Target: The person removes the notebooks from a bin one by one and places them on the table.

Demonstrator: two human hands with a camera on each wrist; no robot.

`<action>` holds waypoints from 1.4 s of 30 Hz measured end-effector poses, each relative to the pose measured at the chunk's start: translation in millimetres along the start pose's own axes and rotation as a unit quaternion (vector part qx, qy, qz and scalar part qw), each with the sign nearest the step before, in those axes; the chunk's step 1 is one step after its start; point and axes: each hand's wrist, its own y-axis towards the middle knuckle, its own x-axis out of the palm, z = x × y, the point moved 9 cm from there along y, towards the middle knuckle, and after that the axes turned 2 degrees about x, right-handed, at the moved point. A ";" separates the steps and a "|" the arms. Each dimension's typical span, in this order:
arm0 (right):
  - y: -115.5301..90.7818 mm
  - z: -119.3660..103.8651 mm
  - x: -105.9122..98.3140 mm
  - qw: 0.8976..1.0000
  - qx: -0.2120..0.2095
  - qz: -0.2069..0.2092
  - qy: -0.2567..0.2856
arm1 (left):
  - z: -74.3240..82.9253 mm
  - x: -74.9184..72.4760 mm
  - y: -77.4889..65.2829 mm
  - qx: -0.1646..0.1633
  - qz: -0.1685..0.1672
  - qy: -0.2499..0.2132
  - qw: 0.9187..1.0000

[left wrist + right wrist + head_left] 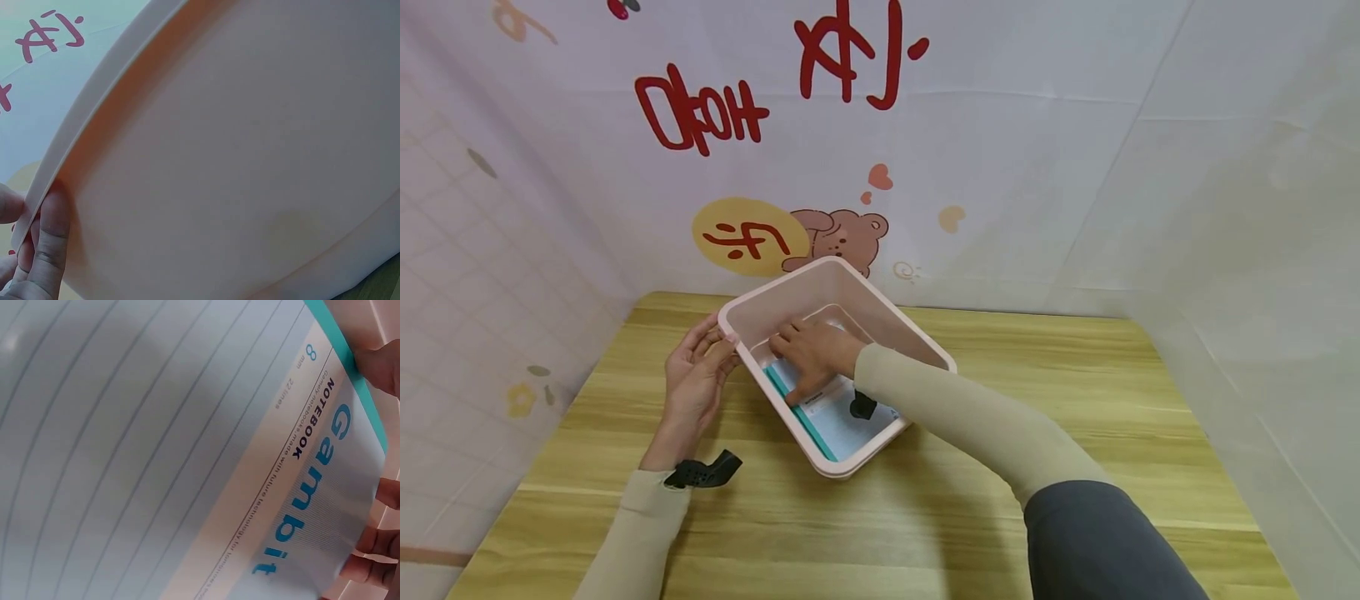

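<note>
A pale pink plastic bin (816,287) sits on the table, turned at an angle. My left hand (696,379) pinches its rim at the left corner, fingers under the lip, as the left wrist view also shows at the bin's outer wall (237,137). Inside the bin lies a notebook (850,429) with a teal spine and a light blue lined cover. My right hand (816,354) reaches down into the bin and grips the notebook (156,425), its thumb (380,367) at the spine and its fingertips (369,570) along one end edge.
The wood-grain table (1060,367) carries the bin near its back edge. Behind it hangs a white printed cloth (1000,150) with red characters and a cartoon bear (848,237). Pale cloth walls rise at the left and right. A black strap (703,472) is on the left wrist.
</note>
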 end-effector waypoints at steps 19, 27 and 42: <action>-3.8 12.3 5.3 0.997 0.044 -0.020 0.056 | 1.4 0.7 -0.3 0.009 -0.010 -0.020 1.000; -4.6 18.6 1.7 0.998 0.056 0.001 0.010 | 1.4 0.3 -1.2 0.007 -0.007 -0.006 1.000; -8.9 32.3 -30.8 0.995 0.053 0.052 0.065 | 0.7 -0.7 -0.1 0.010 -0.024 -0.018 1.000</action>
